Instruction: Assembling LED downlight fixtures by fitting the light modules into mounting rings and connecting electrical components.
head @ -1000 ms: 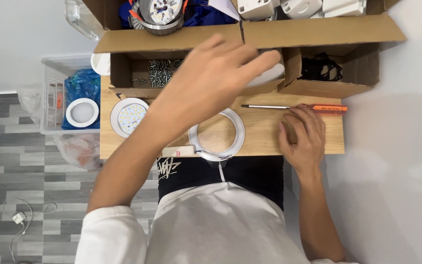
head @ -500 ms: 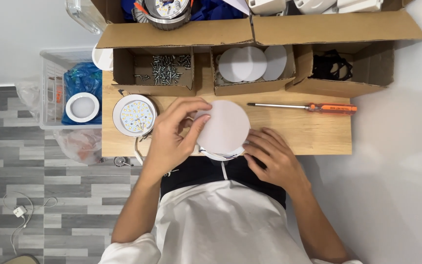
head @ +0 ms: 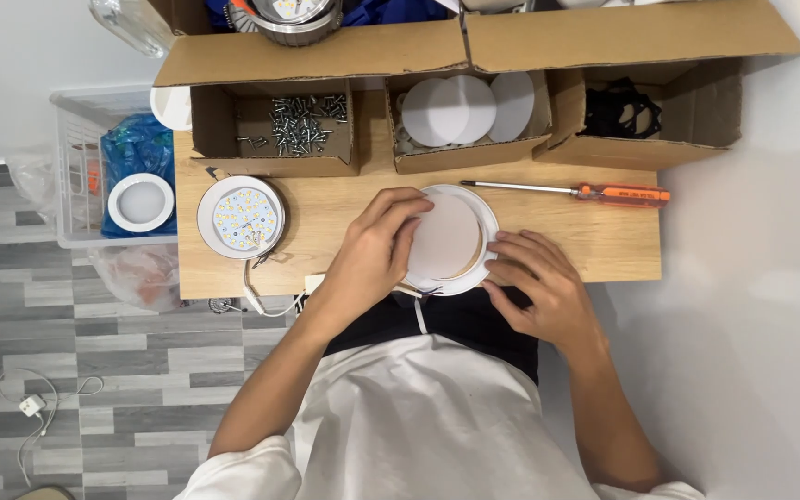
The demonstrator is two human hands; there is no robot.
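A round white lamp housing (head: 483,213) lies at the near edge of the wooden table (head: 567,241). A translucent white disc (head: 443,238) rests inside its ring. My left hand (head: 374,248) presses its fingertips on the disc's left side. My right hand (head: 536,282) grips the ring at its lower right rim. A round LED board in a white frame (head: 241,218) lies to the left, with a wire hanging off the table edge.
An orange-handled screwdriver (head: 594,193) lies behind the housing. Cardboard boxes at the back hold screws (head: 303,118), white discs (head: 460,106) and black parts (head: 622,111). A plastic crate (head: 81,167) with a white lamp ring (head: 141,202) stands left of the table.
My left hand came back from the box with a white disc and set it into the ring. My right hand moved left from the table onto the ring's rim.
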